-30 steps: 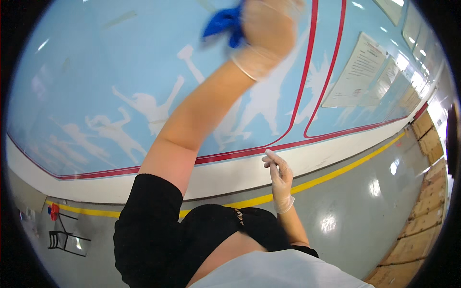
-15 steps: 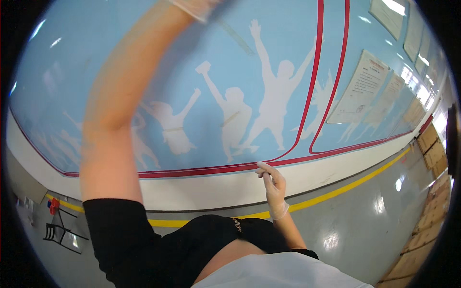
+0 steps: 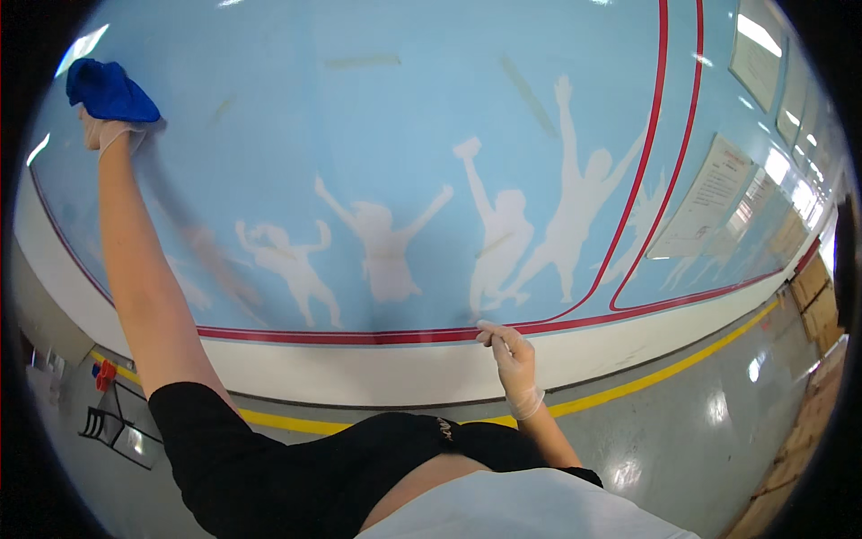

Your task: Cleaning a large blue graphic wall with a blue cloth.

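Observation:
My left hand [image 3: 92, 131], in a thin clear glove, reaches out to the upper left. It grips a blue cloth [image 3: 109, 92] and presses it against the light-blue wall panel [image 3: 287, 135]. The cloth covers most of its fingers. In a similar glove, my right hand [image 3: 515, 361] is raised in front of my body, by the red band [image 3: 422, 338] along the panel's lower edge. Its fingers are drawn together and curled, and nothing shows between them. White figures of jumping people [image 3: 388, 256] decorate the panel, with faint tape-like strips [image 3: 363, 62] among them.
Printed sheets [image 3: 705, 199] hang on the panel at the right. A yellow line [image 3: 628, 384] runs along the grey floor below the wall. Cardboard boxes [image 3: 795, 431] line the far right. A dark chair [image 3: 112, 433] and a red object [image 3: 106, 373] stand at lower left.
My left arm has swung from the top centre to the far upper left, bringing the cloth into view. The wall has shifted rightward in the picture. My right hand has stayed nearly in place.

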